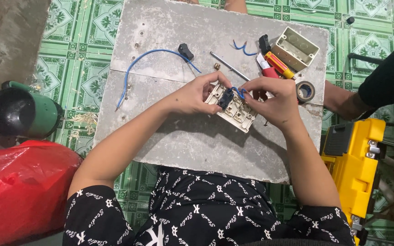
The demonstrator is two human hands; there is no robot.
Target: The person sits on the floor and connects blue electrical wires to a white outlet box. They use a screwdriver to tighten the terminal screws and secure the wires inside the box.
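While both hands grip one switch plate point(233, 109), two blue wires point(153, 57) lie nearby

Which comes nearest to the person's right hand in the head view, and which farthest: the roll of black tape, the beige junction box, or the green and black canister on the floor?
From the right hand:
1. Roll of black tape, just beside it on the slab's right edge.
2. Beige junction box, farther up the slab, at its far right corner.
3. Green and black canister, off the slab, on the floor at far left.

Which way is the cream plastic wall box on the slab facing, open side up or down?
Up: the cream plastic wall box shows its hollow interior.
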